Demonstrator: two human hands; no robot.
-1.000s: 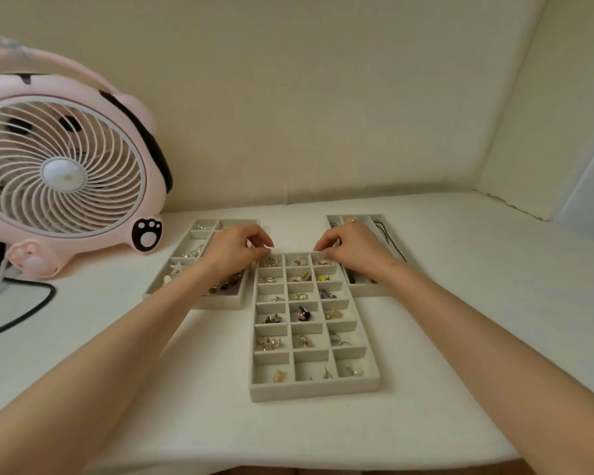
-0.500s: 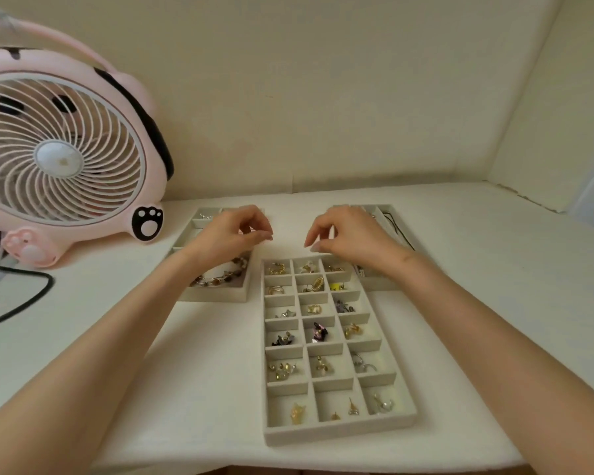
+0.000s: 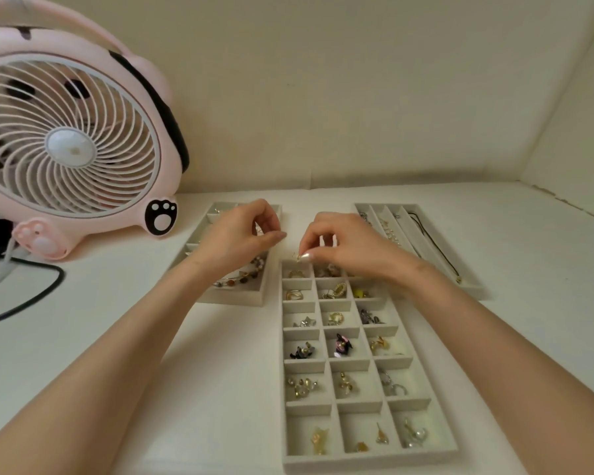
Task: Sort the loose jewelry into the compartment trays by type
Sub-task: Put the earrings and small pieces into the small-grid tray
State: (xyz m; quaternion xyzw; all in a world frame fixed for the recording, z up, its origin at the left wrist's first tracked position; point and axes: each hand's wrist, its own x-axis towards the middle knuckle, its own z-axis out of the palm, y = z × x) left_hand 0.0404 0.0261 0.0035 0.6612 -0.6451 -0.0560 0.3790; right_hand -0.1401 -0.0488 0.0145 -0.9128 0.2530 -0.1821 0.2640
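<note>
Presently my right hand [image 3: 343, 245] is pinching a small gold piece [image 3: 299, 257] above the tray [image 3: 367, 461] for sorting; whether my curled left hand [image 3: 237, 234] is holding anything, I cannot tell.

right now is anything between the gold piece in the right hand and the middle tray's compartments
Nothing visible does. The right hand pinches the gold piece just above the far edge of the middle tray, whose top-left compartment lies uncovered below it. The left hand is off to the side, above the left tray.
</note>
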